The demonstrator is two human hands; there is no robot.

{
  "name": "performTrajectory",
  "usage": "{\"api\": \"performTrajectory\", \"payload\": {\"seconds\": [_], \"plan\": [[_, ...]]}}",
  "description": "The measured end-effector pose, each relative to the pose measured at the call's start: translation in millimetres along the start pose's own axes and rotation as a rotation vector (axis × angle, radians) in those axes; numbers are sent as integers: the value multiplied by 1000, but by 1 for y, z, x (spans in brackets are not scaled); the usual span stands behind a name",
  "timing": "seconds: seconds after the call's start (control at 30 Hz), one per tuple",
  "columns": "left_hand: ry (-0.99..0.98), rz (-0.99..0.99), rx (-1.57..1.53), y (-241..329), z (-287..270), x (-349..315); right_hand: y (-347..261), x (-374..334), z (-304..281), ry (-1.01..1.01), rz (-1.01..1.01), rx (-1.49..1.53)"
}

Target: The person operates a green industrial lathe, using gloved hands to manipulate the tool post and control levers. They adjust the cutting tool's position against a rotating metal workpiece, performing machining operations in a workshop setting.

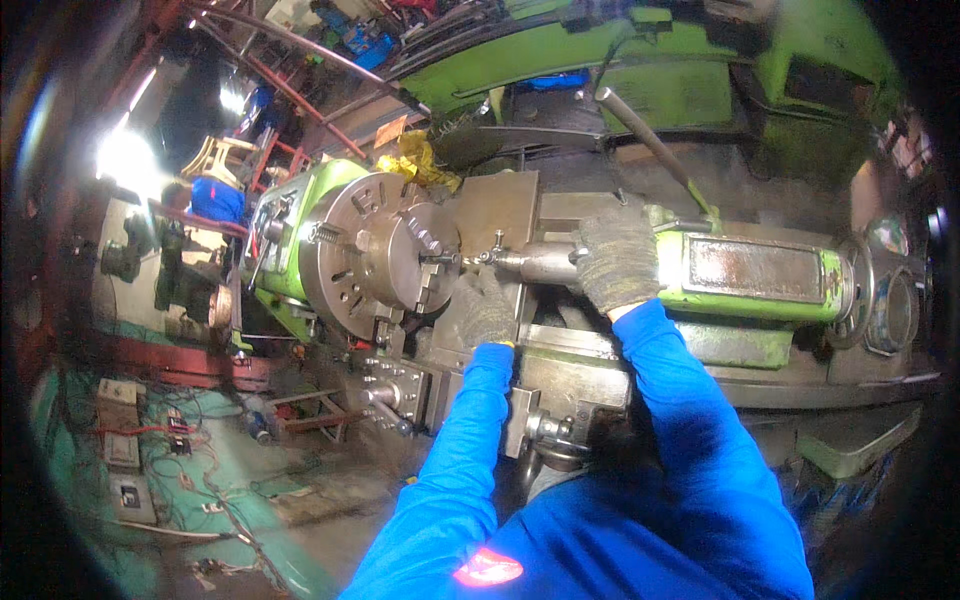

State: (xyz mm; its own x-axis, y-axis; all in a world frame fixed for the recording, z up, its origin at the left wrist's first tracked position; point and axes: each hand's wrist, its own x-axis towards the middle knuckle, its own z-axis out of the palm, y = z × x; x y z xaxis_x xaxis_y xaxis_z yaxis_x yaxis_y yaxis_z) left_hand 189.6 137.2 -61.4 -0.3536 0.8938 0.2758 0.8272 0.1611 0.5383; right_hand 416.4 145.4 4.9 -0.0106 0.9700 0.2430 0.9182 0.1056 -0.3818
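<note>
A green lathe lies in front of me, its large round chuck point(378, 252) on the left and its tailstock point(755, 268) on the right. Between them, a small metal part point(487, 259) sits at the tip of the tailstock's steel quill point(545, 262). My left hand point(485, 312), in a grey work glove, reaches up to this part from the near side. Its fingertips close in around the part's underside, but what they grip is too small to make out. My gloved right hand point(615, 258) lies over the front of the tailstock, fingers wrapped round it.
A tool post point(400, 388) stands on the carriage near my left forearm. A handwheel point(855, 290) is at the tailstock's right end. Beyond the lathe, a long bar point(650, 145) slants down toward the tailstock. Cables and boxes point(120, 410) lie on the green floor at left.
</note>
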Motion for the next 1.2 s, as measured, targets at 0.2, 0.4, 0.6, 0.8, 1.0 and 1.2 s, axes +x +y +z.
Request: {"api": "performTrajectory", "payload": {"seconds": [0.2,0.4,0.6,0.8,1.0,1.2], "plan": [[-258,282,574,19,-31,39,7,-10,21,256,-77,22],[-494,610,717,36,-52,79,2,-5,9,169,-96,-1],[-535,721,735,32,-53,91,-3,-9,5,231,-97,-22],[-672,788,765,20,-44,99,-3,-11,6,270,-93,34],[-552,380,624,-4,-11,92,-12,-9,0,212,-69,-21],[-562,290,625,60,-57,76,0,-10,11,289,-77,-52]]}}
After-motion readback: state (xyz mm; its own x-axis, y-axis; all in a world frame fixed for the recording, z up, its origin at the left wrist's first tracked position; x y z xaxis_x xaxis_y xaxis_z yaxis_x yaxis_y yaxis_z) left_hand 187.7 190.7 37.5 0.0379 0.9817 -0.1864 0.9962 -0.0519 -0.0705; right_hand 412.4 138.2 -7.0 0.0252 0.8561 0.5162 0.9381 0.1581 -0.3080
